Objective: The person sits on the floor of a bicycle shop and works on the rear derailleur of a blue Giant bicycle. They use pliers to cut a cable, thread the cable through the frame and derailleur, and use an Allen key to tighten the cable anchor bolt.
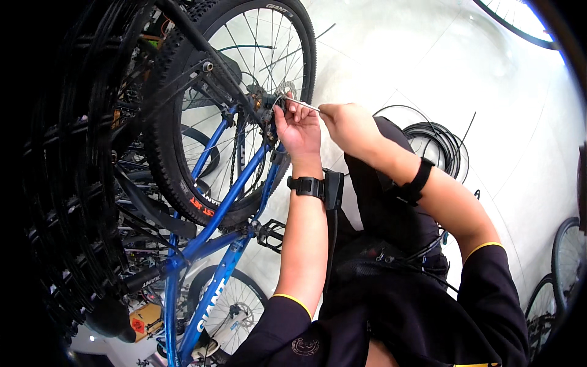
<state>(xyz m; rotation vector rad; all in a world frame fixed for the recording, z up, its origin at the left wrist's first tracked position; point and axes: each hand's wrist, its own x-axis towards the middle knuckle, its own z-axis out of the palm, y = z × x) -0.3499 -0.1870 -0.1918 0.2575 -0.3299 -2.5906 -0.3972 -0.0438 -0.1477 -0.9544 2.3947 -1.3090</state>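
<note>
A blue bicycle (pixel 211 287) stands at the left, its rear wheel (pixel 173 140) uppermost in view. My left hand (pixel 299 131) is at the hub, palm up, with thumb and fingers curled beside the dark brake parts (pixel 266 101). What its fingertips grip there is too small to make out. My right hand (pixel 353 128) is closed around a slim silver hex key (pixel 304 104). From my right fingers the key points left across my left fingertips, its far end at the brake and the disc rotor (pixel 286 89).
Coiled black cable housing (pixel 449 144) lies on the pale tiled floor (pixel 391 55), right of my knee. A pedal (pixel 269 235) sticks out near my left forearm. More bicycle wheels stand at the right edge (pixel 565 263) and top right (pixel 520 27). Dark tyres (pixel 79 153) crowd the left.
</note>
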